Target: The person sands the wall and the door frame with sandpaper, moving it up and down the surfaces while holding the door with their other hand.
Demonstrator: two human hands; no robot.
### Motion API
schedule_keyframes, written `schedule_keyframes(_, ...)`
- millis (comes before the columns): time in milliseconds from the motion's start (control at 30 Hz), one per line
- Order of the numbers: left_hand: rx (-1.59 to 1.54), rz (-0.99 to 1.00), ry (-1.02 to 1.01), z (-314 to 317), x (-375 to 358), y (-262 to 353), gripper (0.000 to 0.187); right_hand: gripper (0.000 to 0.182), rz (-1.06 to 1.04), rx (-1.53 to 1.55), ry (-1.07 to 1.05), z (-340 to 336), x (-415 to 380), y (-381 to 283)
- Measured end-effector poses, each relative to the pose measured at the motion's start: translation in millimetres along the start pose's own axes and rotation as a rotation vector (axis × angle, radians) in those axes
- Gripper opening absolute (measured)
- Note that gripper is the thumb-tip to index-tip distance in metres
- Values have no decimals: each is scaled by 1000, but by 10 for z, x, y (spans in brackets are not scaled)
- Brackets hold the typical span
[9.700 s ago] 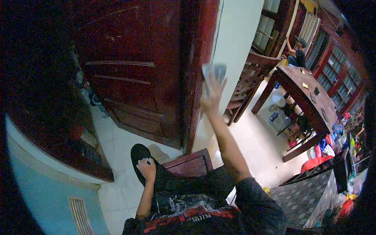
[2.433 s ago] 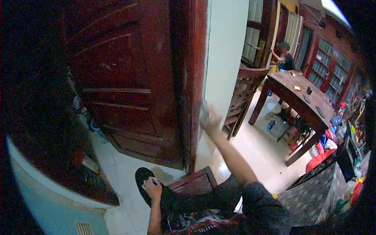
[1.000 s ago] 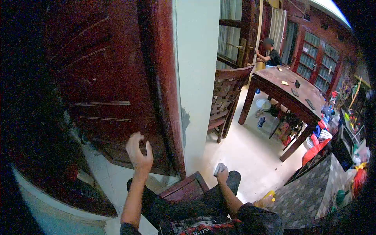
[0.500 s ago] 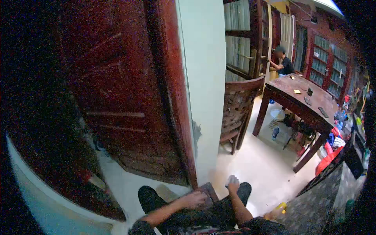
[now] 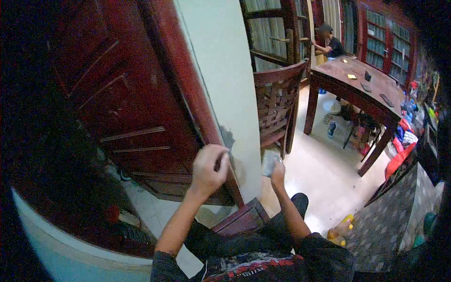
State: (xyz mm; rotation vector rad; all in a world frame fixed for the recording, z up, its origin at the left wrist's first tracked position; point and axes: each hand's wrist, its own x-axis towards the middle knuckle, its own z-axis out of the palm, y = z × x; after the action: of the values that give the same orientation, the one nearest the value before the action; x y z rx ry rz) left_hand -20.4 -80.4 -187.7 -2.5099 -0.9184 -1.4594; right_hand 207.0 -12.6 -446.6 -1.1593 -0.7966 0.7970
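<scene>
holding a flat grey pad (image 5: 269, 163) in the right hand (image 5: 278, 175), just off centre toward 4 o'clock, with fingers closed around its edge; cannot tell its material. held in front of the pale floor (image 5: 305, 188), just right of the lower wall (image 5: 225, 56). raising the left hand (image 5: 207, 173) just below centre, toward 7 o'clock, with fingers curled and thumb bent toward them, a gap between; cannot tell whether touching the door frame (image 5: 202, 113) behind. see a dark grey patch (image 5: 227, 136) on the wall just above, near centre. see also, at 6 o'clock, a low wooden piece (image 5: 242, 218) beside the dark-clothed legs. at 10 o'clock, note a red-brown panelled door (image 5: 117, 98). find at 2 o'clock a woven-back chair (image 5: 280, 101), then a wooden table (image 5: 338, 70) bearing small items, with a seated person (image 5: 335, 47) beyond. note yellowish bottles (image 5: 343, 226) at 4 o'clock.
</scene>
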Motion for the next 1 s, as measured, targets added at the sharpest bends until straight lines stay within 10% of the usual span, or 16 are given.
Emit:
schedule_keyframes(200, -65, -23, -214, 458, -531, 248, 37, 33, -393, -419, -210, 422, -842, -1390)
schedule_keyframes(267, -111, -112, -201, 470, -589, 244, 41, 35, 21, 29, -341, 462, -1003, -1614)
schedule_keyframes(533, -759, -795, 49, 303, -628, 146, 36, 35, 57, 338, -336, 529, -1078, -1787)
schedule_keyframes(733, -894, -892, 126, 291, -612, 74, 27, 27, -361, -222, 66, 562, -940, -1499)
schedule_keyframes(800, -847, -896, 108, 360, -613, 108, 24, 39, -970, -705, 46, 482, -862, -1252)
schedule_keyframes(900, -801, -851, 107, 460, -581, 172, 21, 40, -760, -439, -310, 528, -1013, -1457)
schedule_keyframes(1000, -776, -806, 109, 534, -476, 198, 23, 44, -706, -333, -221, 627, -1047, -1569)
